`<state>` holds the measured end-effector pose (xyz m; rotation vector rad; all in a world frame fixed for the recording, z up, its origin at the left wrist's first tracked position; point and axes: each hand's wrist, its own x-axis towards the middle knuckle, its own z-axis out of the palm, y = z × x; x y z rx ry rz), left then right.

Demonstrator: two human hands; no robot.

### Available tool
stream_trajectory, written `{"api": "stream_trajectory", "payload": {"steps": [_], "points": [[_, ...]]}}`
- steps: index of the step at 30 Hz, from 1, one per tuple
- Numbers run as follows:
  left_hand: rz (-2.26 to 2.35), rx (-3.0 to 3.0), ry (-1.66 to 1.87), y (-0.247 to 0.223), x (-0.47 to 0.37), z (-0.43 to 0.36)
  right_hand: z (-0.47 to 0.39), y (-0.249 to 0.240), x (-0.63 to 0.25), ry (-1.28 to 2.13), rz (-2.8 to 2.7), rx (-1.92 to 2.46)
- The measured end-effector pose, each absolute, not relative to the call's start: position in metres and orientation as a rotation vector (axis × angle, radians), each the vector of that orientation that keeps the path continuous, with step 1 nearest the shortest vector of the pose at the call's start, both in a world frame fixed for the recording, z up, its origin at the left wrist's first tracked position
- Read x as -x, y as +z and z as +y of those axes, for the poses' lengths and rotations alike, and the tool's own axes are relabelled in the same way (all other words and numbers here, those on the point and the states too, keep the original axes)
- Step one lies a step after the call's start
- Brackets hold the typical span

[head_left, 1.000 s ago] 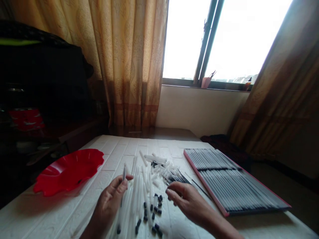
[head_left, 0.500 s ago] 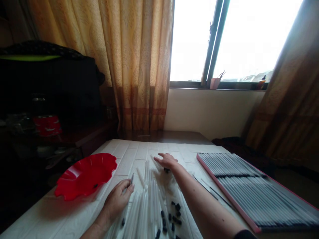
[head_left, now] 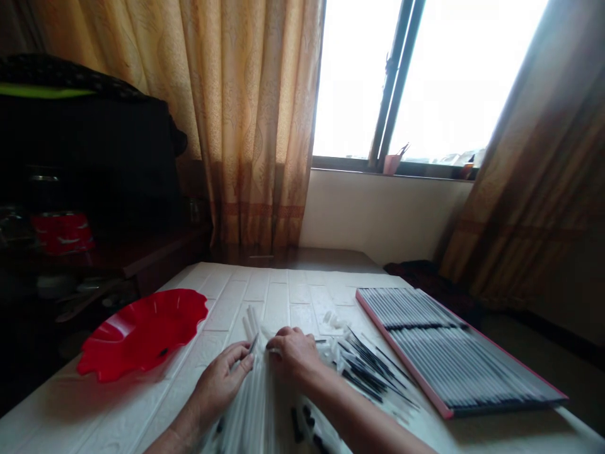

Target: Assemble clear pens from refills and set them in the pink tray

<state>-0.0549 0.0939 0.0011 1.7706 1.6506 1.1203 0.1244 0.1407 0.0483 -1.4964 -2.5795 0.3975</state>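
Observation:
My left hand (head_left: 225, 373) is closed, with thumb and fingers pinching a thin clear tube (head_left: 254, 343) whose tip points up and away. Just to its right, my right hand (head_left: 295, 354) has its fingers curled together; a small pale thing shows at the fingertips, too blurred to name. Below both hands lies a bundle of long clear plastic tubes (head_left: 253, 403). Short black caps (head_left: 308, 416) are scattered beside the bundle, partly under my right forearm. Thin black rods (head_left: 367, 366) and small translucent pieces (head_left: 334, 320) lie to the right of that hand.
A red wavy-rimmed bowl (head_left: 146, 328) stands at the left, with a small dark piece in it. At the right, a pink-edged tray (head_left: 401, 353) holds rows of tubes with dark ends. The white brick-patterned table (head_left: 302, 296) ends near the curtain and window wall.
My right hand has come back from the far right, fingers spread, to beside my left hand, its fingers now curled. My left hand keeps its pinch. The view has shifted slightly right.

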Motion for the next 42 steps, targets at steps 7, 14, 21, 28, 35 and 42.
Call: {"api": "stream_trajectory", "payload": {"steps": [7,14,21,28,35,42], "points": [[1.742,-1.977,1.115,0.001,0.046,0.086,0.187,0.068,-0.187,0.319,-2.367,1.686],[1.689,-2.223,1.161,-0.006,0.034,0.077,0.202,0.042,-0.245,0.424,-2.402,1.633],[1.527,-2.52,1.202,-0.008,0.016,0.058,0.137,0.031,-0.254,0.453,-2.342,1.533],[1.507,-2.713,1.163,-0.011,0.009,0.05,0.104,0.032,-0.27,0.438,-2.297,1.388],[1.438,-2.844,1.124,0.011,-0.005,0.039,0.081,0.037,-0.275,0.317,-2.35,1.085],[1.348,-2.858,0.972,0.021,-0.014,0.031,0.08,0.026,-0.26,0.094,-2.596,1.221]]}}
